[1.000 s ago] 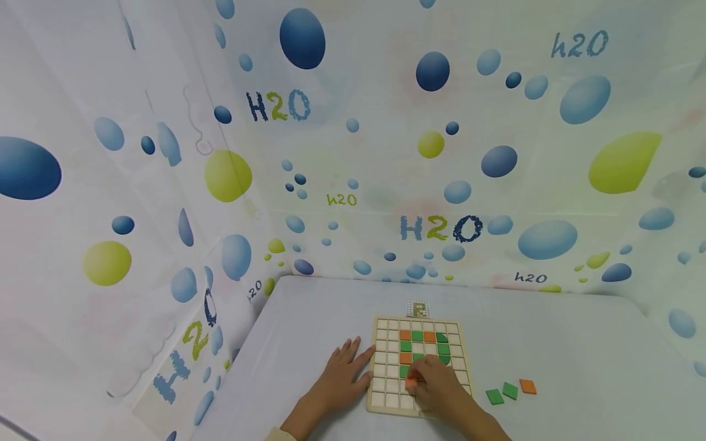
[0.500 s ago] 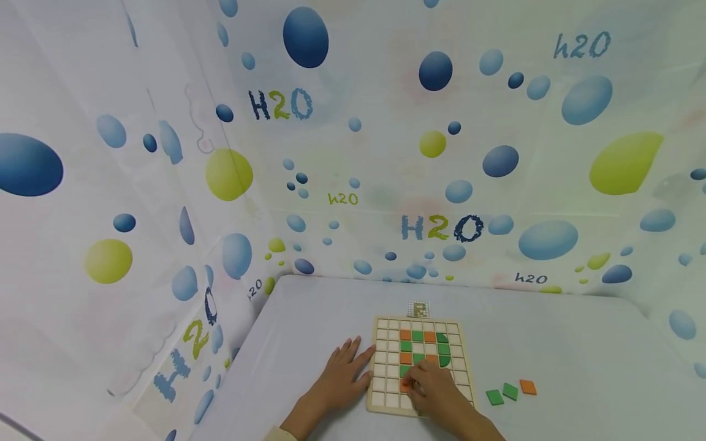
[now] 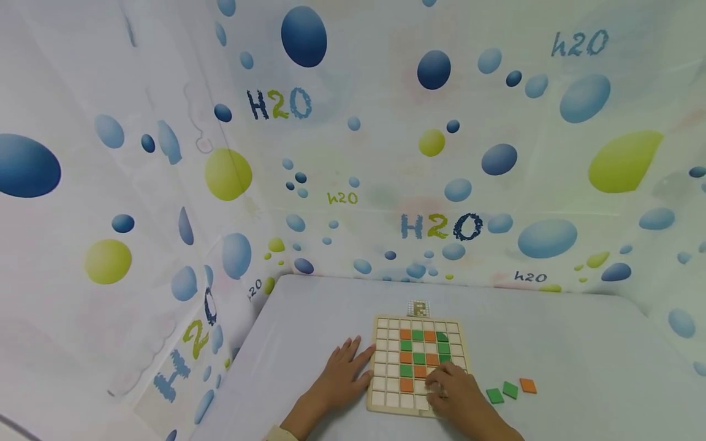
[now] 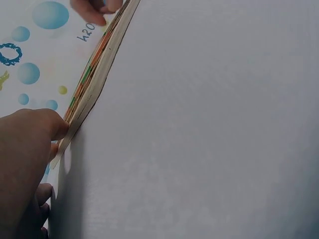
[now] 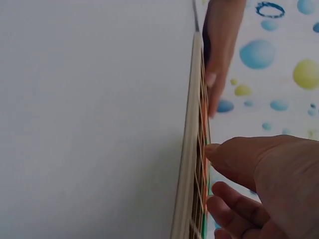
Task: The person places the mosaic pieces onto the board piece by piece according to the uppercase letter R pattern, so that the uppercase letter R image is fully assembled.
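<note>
A wooden grid board (image 3: 380,401) lies on the table, with orange and green tiles set in some of its cells. One orange tile (image 3: 407,385) sits low in the third column, below a green tile (image 3: 406,370). My left hand (image 3: 343,375) rests flat by the board's left edge, fingers spread and thumb at the rim; the left wrist view shows this thumb (image 4: 57,124) against the frame. Over the board's lower right part is my right hand (image 3: 455,391), fingers bent and hiding some cells. In the right wrist view its thumb (image 5: 234,157) and fingers are apart with nothing between them.
To the right of the board lie two loose green tiles (image 3: 494,396) and one orange tile (image 3: 527,386). A small printed pattern card (image 3: 418,308) is just behind the board. Curtains with blue and green dots (image 3: 228,174) surround the white table (image 3: 579,343).
My right hand has let go of the orange tile, which now lies uncovered in its cell, and has moved right across the board. My left hand has stayed put.
</note>
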The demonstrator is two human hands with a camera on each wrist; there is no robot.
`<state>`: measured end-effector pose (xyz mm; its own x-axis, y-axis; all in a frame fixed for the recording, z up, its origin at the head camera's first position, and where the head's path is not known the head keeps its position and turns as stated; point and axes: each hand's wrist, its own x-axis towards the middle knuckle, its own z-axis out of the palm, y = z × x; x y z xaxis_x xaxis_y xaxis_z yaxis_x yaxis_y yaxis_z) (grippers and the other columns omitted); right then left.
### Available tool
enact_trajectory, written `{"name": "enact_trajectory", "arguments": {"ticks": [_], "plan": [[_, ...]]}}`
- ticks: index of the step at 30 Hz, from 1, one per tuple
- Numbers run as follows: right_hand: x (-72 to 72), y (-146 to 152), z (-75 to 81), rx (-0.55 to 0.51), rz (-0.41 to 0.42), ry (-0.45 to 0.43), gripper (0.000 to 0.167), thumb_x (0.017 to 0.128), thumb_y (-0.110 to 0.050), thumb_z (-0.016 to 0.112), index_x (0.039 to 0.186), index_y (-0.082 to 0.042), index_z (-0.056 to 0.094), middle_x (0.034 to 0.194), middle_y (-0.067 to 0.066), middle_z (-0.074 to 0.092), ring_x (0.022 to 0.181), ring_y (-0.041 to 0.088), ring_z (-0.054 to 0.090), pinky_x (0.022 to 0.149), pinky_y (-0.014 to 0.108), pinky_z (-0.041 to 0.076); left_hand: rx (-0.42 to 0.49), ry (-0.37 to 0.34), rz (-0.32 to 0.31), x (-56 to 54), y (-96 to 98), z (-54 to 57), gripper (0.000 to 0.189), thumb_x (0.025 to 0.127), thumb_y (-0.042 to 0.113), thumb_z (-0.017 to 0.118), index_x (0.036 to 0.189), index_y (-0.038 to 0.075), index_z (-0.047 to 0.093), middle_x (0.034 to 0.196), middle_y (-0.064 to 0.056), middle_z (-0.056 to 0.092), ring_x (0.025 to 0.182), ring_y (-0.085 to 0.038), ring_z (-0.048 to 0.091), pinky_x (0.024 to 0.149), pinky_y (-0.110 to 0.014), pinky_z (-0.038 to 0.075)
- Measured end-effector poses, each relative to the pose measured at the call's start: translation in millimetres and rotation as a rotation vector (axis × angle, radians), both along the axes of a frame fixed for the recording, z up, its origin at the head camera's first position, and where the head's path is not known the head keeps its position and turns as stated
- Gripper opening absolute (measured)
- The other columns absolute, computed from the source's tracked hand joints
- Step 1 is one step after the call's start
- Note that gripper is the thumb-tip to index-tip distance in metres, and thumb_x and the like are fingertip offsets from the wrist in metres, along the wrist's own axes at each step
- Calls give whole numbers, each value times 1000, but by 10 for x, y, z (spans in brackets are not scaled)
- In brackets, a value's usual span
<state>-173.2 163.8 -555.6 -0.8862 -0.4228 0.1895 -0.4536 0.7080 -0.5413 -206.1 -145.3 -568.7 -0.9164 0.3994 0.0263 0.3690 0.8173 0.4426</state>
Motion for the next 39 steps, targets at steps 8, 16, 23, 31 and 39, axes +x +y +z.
{"name": "enact_trajectory", "arguments": {"ticks": [8, 16, 23, 31, 39], "plan": [[3, 637, 143, 137, -206, -197, 34, 84, -14, 87, 110, -19, 66, 114, -4, 61, 109, 18, 62, 92, 46, 56, -2, 4, 15, 18, 0, 2, 58, 108, 44, 50, 162, 25, 45, 171, -19, 33, 159, -43, 26, 125, -67, 23], [49, 971, 130, 232, -242, -172, 33, 79, -9, 89, 105, -15, 69, 104, 0, 64, 94, 20, 62, 76, 49, 57, 7, -1, 12, 25, -5, -16, 58, 108, 44, 49, 162, 25, 45, 170, -19, 32, 159, -44, 26, 125, -67, 23], [101, 937, 23, 179, -248, -166, 32, 81, -17, 90, 105, -15, 69, 107, -1, 65, 103, 28, 65, 76, 52, 57, 7, 2, 9, 23, 5, -16, 58, 108, 44, 49, 162, 25, 45, 171, -19, 32, 159, -44, 26, 125, -67, 22], [178, 862, -102, 94, -225, -145, 27, 88, -14, 84, 111, -17, 69, 108, -5, 60, 103, 19, 62, 92, 37, 58, 8, -1, 7, 17, 9, -7, 57, 108, 43, 49, 162, 25, 45, 171, -19, 32, 159, -43, 25, 125, -68, 22], [209, 952, -128, 74, -278, -155, 27, 89, -14, 84, 111, -17, 70, 108, -4, 60, 100, 12, 57, 88, 32, 56, 34, 10, -2, 23, 12, -4, 57, 108, 42, 51, 162, 24, 46, 170, -20, 32, 158, -46, 26, 124, -70, 22]]}}
